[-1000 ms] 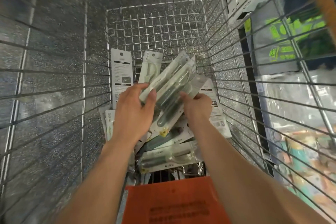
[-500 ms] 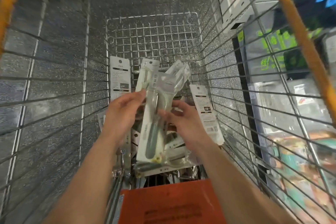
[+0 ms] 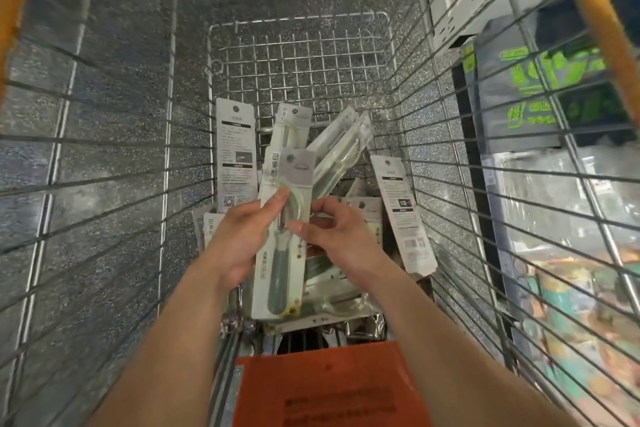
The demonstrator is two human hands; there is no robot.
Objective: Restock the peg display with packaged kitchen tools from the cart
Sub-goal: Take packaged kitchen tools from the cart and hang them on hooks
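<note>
Two hands work inside a wire cart (image 3: 298, 73), seen from above. The left hand (image 3: 239, 243) grips the front pack (image 3: 278, 274) by its left edge, fingers curled behind and thumb pressed on the card face. The right hand (image 3: 341, 236) pinches the same pack at its right edge, thumb on the front and fingers bent behind. The front pack stands nearly upright above the cart floor, between the two hands; it is a white card under a clear blister that encloses a tool with a dark green handle, head uppermost.

Fanned packs (image 3: 341, 144) rise behind it, tilted to the right, with one more (image 3: 291, 121) almost vertical. Whether the left hand also carries these cannot be told.

A left pack (image 3: 236, 156) leans on the cart's left inner wall, printed back outward. A right pack (image 3: 401, 211) leans on the right wall, likewise back outward. Further packs form a loose pile (image 3: 332, 303) on the cart floor below the hands.

An orange flap (image 3: 329, 388) fills the near edge. Shelf goods (image 3: 554, 80) show through the right wall.
</note>
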